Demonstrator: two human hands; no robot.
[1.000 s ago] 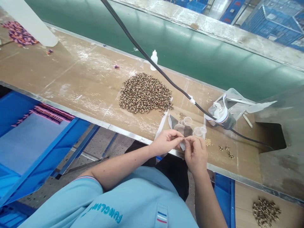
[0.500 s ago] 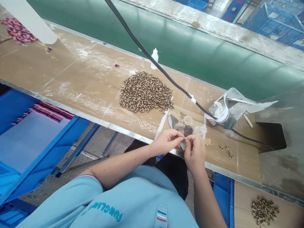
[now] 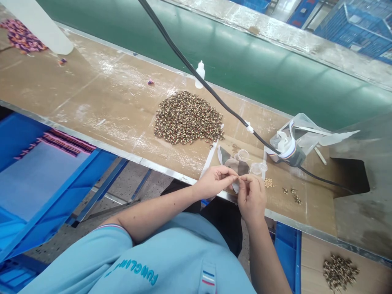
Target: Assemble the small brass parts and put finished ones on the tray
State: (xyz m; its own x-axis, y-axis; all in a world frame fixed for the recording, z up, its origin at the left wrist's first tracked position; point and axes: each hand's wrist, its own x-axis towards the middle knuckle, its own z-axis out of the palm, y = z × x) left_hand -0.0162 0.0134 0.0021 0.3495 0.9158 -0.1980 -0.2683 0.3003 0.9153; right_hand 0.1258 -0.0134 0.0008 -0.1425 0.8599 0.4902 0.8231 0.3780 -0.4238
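Note:
My left hand (image 3: 216, 181) and my right hand (image 3: 252, 196) meet fingertip to fingertip over the table's front edge. Both are pinched around something too small to make out. Just beyond them lie a camouflage-patterned cloth (image 3: 234, 161) and a small clear round dish (image 3: 257, 168). A little heap of tan beads (image 3: 268, 183) sits right of my right hand. Several small brown-and-gold pieces (image 3: 296, 199) lie farther right. Up and left of my hands is a large pile of similar pieces (image 3: 188, 118).
A white bottle (image 3: 200, 74) stands at the far edge. A black cable (image 3: 183, 61) crosses above the table to a clear bin (image 3: 301, 122) at right. Pink-purple pieces (image 3: 23, 36) lie far left. Blue crates (image 3: 92, 171) sit below the front edge.

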